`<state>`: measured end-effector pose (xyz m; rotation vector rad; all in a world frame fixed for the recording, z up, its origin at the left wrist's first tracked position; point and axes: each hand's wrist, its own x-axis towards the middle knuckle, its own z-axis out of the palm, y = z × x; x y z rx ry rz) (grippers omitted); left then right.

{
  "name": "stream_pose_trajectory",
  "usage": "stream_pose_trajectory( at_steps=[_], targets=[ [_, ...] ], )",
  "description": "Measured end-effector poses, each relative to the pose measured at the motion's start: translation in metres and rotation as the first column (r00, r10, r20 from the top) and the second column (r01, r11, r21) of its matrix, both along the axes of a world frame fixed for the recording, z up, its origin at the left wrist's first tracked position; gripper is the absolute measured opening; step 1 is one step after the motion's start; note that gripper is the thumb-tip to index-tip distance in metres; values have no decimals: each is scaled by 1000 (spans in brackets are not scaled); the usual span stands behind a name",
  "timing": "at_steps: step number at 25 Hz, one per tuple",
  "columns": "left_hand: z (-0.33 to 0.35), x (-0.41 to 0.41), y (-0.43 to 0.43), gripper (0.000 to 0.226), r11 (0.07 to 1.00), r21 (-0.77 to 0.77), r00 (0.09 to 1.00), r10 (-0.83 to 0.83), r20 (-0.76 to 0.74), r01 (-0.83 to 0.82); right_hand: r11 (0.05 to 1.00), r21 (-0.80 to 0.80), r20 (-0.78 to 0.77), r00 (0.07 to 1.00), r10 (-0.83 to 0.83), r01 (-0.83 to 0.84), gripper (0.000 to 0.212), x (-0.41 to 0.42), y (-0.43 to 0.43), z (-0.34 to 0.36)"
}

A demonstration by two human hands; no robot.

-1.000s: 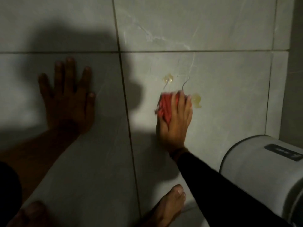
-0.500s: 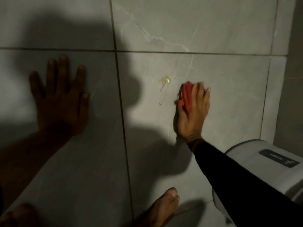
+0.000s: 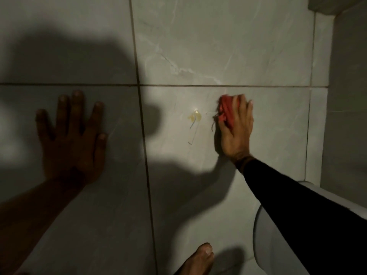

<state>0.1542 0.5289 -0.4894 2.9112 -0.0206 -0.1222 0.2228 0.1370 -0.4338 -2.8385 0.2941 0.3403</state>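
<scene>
My right hand (image 3: 237,132), in a long black sleeve, presses a crumpled red cloth (image 3: 225,110) flat against the pale grey floor tile (image 3: 268,126). Its fingers lie straight over the cloth, which sticks out on their left side with loose threads hanging. A small yellow smear (image 3: 194,116) with a thin wet streak below it sits on the tile just left of the cloth, apart from it. My left hand (image 3: 73,139) rests flat on the neighbouring tile in shadow, fingers spread, holding nothing.
A bare foot (image 3: 198,259) stands at the bottom centre. A white rounded container (image 3: 266,235) lies at the lower right under my sleeve. A grey wall (image 3: 347,96) runs up the right side. Dark grout lines (image 3: 143,135) cross the floor.
My right hand slid the red cloth rightward and a little up across the tile. The yellow spot that lay beside it one second ago is gone; the left smear remains. My left hand stayed flat.
</scene>
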Motion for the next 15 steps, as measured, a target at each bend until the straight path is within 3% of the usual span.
stream_pose_trajectory(
  at_steps=[2, 4, 6, 7, 9, 12, 13, 15],
  targets=[
    [0, 3, -1, 73, 1000, 27, 1000, -1, -5, 1, 984, -82, 35, 987, -158, 160, 71, 40, 11, -5],
    [-2, 3, 1, 74, 999, 30, 1000, -18, -20, 18, 993, -117, 71, 997, -17, 25, 70, 64, 61, -10],
    [-4, 2, 2, 74, 999, 31, 1000, -17, -21, 18, 965, -58, 106, 959, 262, -257, 74, 31, 105, -13],
    [-4, 2, 4, 74, 999, 30, 999, -11, -30, 12, 946, -9, 65, 943, 325, -325, 75, 3, 113, -10],
    [-3, 0, 2, 74, 1000, 16, 999, -5, -34, 5, 960, 25, 17, 960, 279, -279, 75, -28, 96, -2],
    [-6, 3, 0, 74, 999, 51, 1000, -14, -23, 15, 997, -50, 71, 995, 68, -65, 77, 2, 103, -12],
    [-6, 3, 1, 74, 999, 47, 999, -19, -30, 20, 993, -63, 103, 989, 109, -102, 78, 3, 120, -15],
    [-4, 2, 2, 73, 999, 47, 1000, -16, -21, 17, 941, -37, 81, 938, 338, -336, 77, -33, 145, -23]
  ],
)
